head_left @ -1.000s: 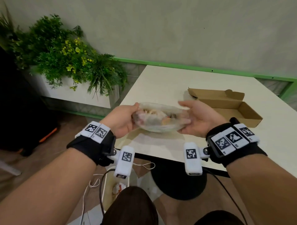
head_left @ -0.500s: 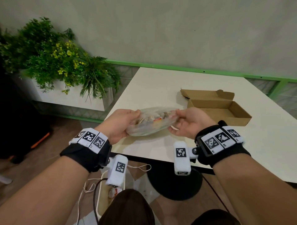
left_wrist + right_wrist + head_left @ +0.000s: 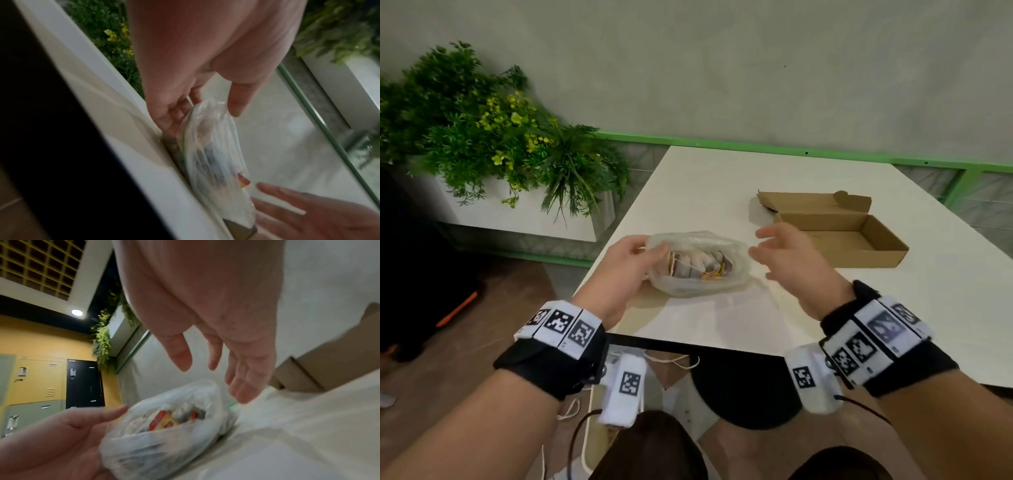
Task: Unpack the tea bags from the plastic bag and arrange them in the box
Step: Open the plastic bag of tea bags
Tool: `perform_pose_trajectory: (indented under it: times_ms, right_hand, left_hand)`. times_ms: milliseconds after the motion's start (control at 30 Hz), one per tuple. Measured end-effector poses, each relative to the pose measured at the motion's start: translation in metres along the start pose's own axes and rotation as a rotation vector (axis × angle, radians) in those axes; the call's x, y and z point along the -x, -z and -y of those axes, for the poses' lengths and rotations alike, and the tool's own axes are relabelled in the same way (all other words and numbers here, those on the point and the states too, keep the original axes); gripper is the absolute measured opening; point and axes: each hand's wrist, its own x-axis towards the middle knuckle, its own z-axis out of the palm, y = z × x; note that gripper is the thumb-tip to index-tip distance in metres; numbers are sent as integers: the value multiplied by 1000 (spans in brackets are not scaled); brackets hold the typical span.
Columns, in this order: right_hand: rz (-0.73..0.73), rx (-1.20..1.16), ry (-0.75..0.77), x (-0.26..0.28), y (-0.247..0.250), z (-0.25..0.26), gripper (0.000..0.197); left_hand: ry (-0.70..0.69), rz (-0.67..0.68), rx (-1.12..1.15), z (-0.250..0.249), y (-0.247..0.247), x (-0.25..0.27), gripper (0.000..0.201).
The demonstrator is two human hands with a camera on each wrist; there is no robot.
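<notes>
Head view: the clear crinkled plastic bag (image 3: 697, 263) of tea bags (image 3: 695, 265) sits on the near left part of the white table (image 3: 722, 192), its long axis running left to right and its mouth gaping up toward the camera. The left hand (image 3: 625, 270) grips the bag's left end, fingers curled round the rim. The right hand (image 3: 792, 260) hangs just right of the bag's right end, fingers spread and loose, holding nothing, not touching the plastic. So the bag lies directly left of the right hand, near, and a little lower. The right wrist view confirms this: open palm above, red and yellow tags visible in the mouth below.

The open brown cardboard box (image 3: 839, 236) lies farther right and farther back, behind the right hand, lid flap up at its far side, and looks empty as far as its floor shows. The right hand is the nearer one to both bag mouth and box, so it likely does the picking while the left steadies the bag.
</notes>
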Motion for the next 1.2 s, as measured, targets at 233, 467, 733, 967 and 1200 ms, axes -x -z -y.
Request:
perform_pose_trajectory:
  times_ms: [233, 467, 733, 967, 1200]
  right_hand:
    - [-177, 628, 103, -11, 87, -21, 49]
    - [51, 953, 118, -28, 102, -38, 21]
    - [138, 883, 300, 24, 79, -36, 26]
    - [118, 854, 374, 54, 80, -52, 31]
    - [95, 695, 390, 59, 83, -79, 44]
  left_hand:
    - [-516, -141, -284, 26, -6, 10, 20]
    - [-620, -114, -522, 38, -19, 19, 32]
    - [-554, -56, -587, 31, -37, 18, 70]
    - [-537, -44, -581, 35, -42, 18, 81]
    - [-592, -196, -568, 35, -47, 25, 78]
